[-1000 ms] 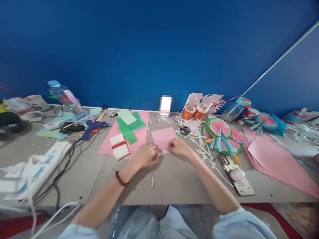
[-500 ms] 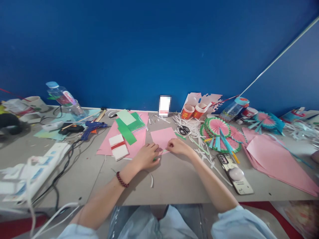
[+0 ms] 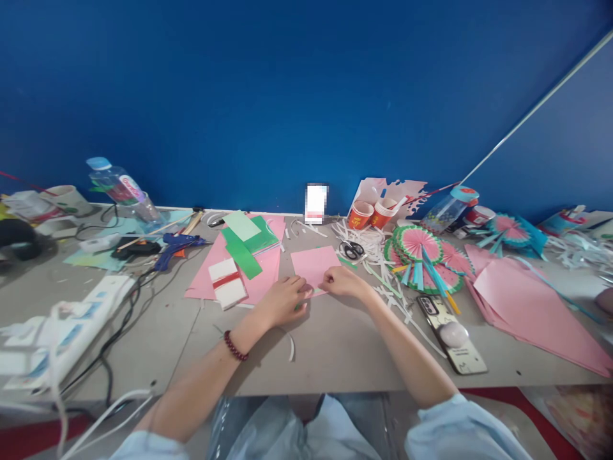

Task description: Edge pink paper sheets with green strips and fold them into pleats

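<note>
Paper [image 3: 316, 262], pink and flat, lies on the tabletop [image 3: 345, 351], set back from the front edge, about midway along the stretch in view. Its far edge runs nearly parallel to the tabletop's front edge, the right end angled slightly away; with the near side partly covered, I cannot tell its long axis. A pale green strip [image 3: 317, 291] shows along the near edge, pointing left to right.

The left hand [image 3: 285, 299], palm down with fingers loosely bent, covers the paper's near left corner; I cannot tell whether it grips anything. The right hand [image 3: 342, 281] is curled narrow at the near right corner, its fingertips too hidden to show a pinch.

Toward the back edge, the red cups [image 3: 359, 218] bear yellow lettering, too small to read surely. The bottle [image 3: 111, 177] by the back edge wears a pink label with unreadable white script. Nearer the front edge, the phone [image 3: 463, 356] carries tiny illegible print.
</note>
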Tool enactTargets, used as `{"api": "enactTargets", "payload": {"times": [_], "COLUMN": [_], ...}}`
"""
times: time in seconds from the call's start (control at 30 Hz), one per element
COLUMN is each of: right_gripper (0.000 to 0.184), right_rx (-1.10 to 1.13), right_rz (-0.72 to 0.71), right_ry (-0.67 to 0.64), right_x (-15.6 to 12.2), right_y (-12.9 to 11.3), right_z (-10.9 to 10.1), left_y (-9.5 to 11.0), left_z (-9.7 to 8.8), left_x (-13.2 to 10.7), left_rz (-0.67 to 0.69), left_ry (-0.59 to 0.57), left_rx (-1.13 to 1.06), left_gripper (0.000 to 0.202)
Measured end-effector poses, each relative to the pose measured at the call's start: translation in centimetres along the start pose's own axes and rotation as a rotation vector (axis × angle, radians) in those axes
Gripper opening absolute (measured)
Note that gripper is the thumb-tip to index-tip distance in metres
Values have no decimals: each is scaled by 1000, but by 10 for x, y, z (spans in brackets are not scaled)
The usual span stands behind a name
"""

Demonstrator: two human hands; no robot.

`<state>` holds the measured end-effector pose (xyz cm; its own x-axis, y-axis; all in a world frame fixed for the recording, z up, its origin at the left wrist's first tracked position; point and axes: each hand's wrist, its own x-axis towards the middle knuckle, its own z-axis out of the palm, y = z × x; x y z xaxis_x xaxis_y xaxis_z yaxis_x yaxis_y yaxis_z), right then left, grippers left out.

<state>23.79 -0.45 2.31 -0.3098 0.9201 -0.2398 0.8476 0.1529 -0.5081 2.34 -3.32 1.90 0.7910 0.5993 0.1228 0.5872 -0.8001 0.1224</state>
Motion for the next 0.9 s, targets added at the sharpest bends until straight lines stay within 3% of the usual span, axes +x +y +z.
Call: {"api": "enactTargets", "payload": {"times": [0.3,0.57,0.9], "right_gripper": [17,21,12], "right_rx": [-5,3,-41], "right_rz": [-28,-51,-133], "right_ry": [14,-10,-8], "right_x": [-1,-3,-9], "right_y": [1,4,-1], "right_z": [2,-1,-2], "left_y": [-1,0,-6], "left_z": [6,7,24], "left_x": [-2,1,7], "left_rz": [-8,-5,-7], "left_ry": [-4,35,154], "left_rx": [-136,-141,-184], "left_gripper": [43,35,24]}}
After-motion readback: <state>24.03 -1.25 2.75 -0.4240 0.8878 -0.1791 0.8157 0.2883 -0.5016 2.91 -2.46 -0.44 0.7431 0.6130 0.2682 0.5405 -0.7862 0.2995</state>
